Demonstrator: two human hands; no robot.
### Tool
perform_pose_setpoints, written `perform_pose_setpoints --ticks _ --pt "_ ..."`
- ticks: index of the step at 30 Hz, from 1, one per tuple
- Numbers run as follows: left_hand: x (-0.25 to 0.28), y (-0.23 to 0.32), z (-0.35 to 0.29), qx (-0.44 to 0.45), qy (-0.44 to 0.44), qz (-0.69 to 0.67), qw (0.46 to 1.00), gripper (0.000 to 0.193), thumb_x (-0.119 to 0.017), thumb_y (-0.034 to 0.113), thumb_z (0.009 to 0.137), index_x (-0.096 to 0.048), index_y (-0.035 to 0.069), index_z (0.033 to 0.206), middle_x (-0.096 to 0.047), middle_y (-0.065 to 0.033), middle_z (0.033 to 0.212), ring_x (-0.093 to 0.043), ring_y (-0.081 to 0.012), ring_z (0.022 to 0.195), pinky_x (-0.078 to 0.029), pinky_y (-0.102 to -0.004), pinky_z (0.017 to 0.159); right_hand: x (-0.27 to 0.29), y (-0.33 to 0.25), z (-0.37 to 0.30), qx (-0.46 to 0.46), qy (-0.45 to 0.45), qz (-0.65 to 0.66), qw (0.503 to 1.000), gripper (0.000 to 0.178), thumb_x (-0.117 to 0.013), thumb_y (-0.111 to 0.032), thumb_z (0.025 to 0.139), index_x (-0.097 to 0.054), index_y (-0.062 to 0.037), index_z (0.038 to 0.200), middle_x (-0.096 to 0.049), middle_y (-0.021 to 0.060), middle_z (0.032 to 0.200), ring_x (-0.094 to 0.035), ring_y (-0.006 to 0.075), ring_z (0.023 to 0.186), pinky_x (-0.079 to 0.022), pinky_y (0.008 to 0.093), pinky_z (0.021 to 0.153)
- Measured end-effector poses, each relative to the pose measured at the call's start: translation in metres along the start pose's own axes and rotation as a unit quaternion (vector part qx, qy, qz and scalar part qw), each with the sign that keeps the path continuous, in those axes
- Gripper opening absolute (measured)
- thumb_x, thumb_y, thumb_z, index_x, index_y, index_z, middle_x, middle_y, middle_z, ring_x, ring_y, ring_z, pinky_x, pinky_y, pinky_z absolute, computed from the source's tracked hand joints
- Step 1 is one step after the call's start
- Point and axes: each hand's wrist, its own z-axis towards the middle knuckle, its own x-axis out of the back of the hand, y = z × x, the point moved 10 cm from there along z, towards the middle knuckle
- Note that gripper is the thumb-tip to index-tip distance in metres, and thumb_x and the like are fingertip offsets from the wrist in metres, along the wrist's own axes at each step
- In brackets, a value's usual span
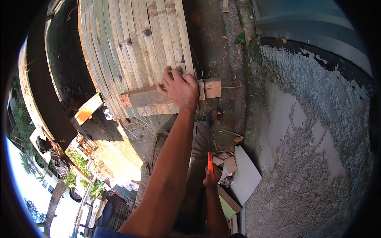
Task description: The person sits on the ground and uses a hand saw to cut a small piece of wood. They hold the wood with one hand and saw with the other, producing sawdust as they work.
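So the right hand (210, 178) is closed round the orange handle (210, 162) of what looks like a saw, blade (210, 141) pointing away from the grip. The wooden block (143, 97) lies straight ahead and off to the left of that grip, flat on the slats (135, 47), long axis roughly left-right, so the blade line meets it crosswise near its overhanging end. The left hand (179, 89) is way nearer, fingers spread and bent on top, pressing rather than wrapped round imo
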Motion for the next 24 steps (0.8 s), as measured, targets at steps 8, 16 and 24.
perform_pose_setpoints --ticks 8,16,24 --pt "0.0 0.003 0.0 -0.011 -0.007 -0.001 1.0 0.03 -0.053 0.022 0.088 -0.065 0.011 0.113 -0.052 -0.0129 0.139 -0.05 -0.0296 0.129 -0.016 -0.0609 0.116 -0.038 -0.053 0.099 0.006 -0.043 0.032 0.999 0.056 -0.054 -0.053 0.099 -0.053 -0.0014 0.076 -0.049 0.0019 0.062 -0.044 0.0107 0.055 -0.034 0.0283 0.052" --pt "0.003 -0.001 -0.002 -0.001 -0.007 -0.002 1.0 0.03 -0.053 0.022 0.087 -0.065 0.012 0.113 -0.052 -0.0135 0.14 -0.05 -0.0301 0.129 -0.018 -0.063 0.115 0.015 -0.018 -0.013 -0.013 -0.024 -0.002 1.0 0.062 -0.053 -0.059 0.098 -0.062 0.0009 0.084 -0.046 -0.001 0.062 -0.042 0.01 0.055 -0.036 0.0275 0.054" --pt "-0.004 0.0 0.0 0.0 -0.039 0.002 0.999 0.032 -0.053 0.022 0.087 -0.064 0.012 0.117 -0.05 -0.0126 0.141 -0.047 -0.0296 0.132 -0.016 -0.0618 0.116 -0.03 -0.036 0.058 -0.014 -0.028 -0.015 0.999 0.06 -0.054 -0.058 0.098 -0.052 -0.0035 0.072 -0.051 0.0017 0.063 -0.048 0.0117 0.056 -0.037 0.0289 0.053"
